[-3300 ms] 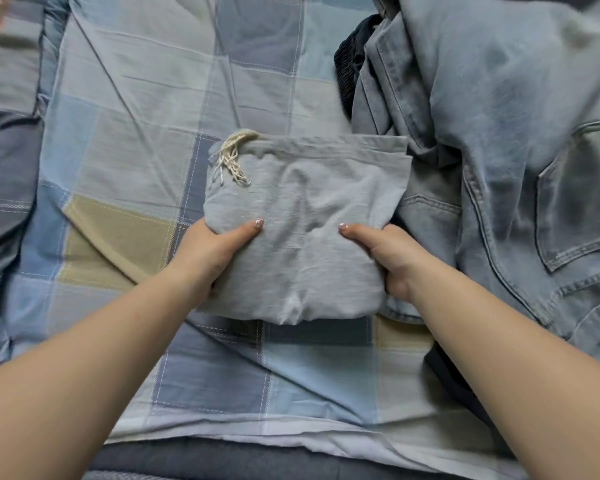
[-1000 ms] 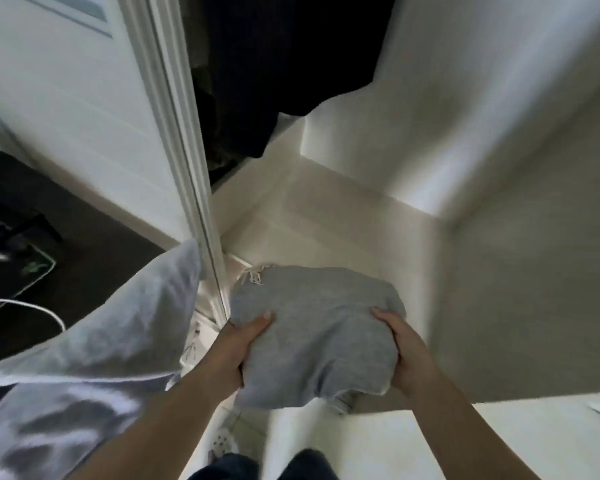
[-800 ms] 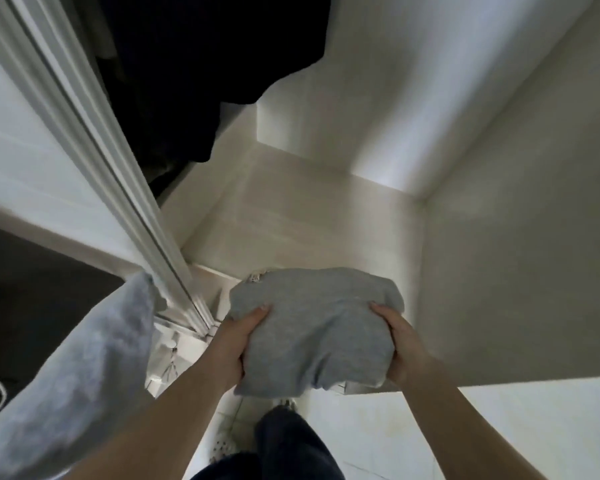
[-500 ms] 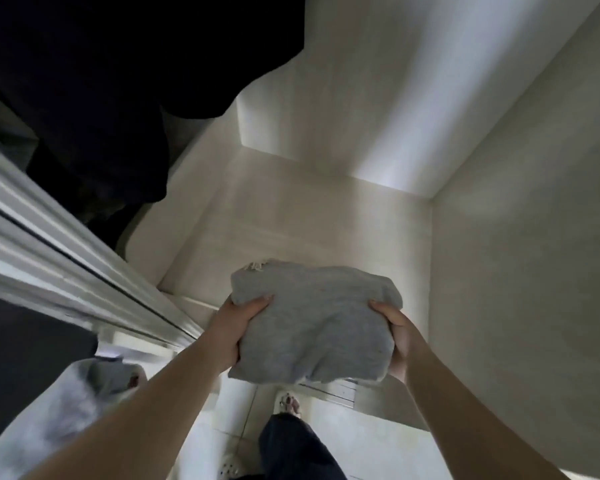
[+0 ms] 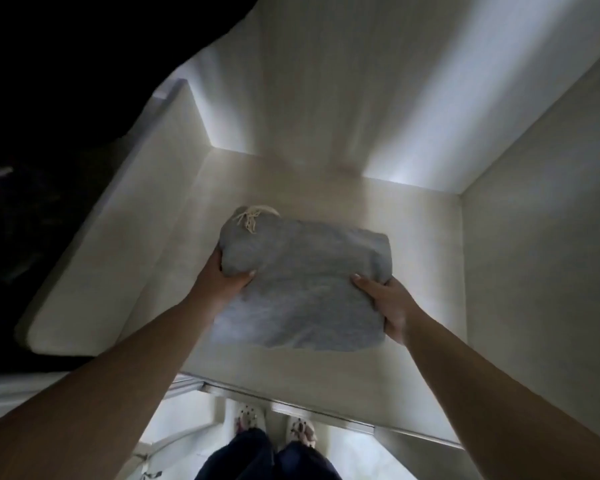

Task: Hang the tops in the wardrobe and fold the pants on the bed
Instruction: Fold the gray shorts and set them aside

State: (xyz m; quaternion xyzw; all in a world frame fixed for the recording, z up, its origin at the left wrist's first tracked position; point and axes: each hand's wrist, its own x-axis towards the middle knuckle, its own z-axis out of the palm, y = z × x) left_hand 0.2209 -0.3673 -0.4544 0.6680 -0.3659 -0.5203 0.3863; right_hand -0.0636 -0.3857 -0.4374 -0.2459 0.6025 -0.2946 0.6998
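Grip: left hand and right hand clamp the 2 sides of the folded grey pants; soft, light, support underneath.

the fingers of both hands are hidden beneath the folded grey pants, only thumbs showing.

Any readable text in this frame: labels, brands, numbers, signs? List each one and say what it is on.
None. No word, label, brand or number can be read in the head view.
The folded grey pants, held by the left hand and the right hand, show only a cream drawstring.
The wardrobe shelf is plain.
The slippers have a blurred pattern, no lettering.
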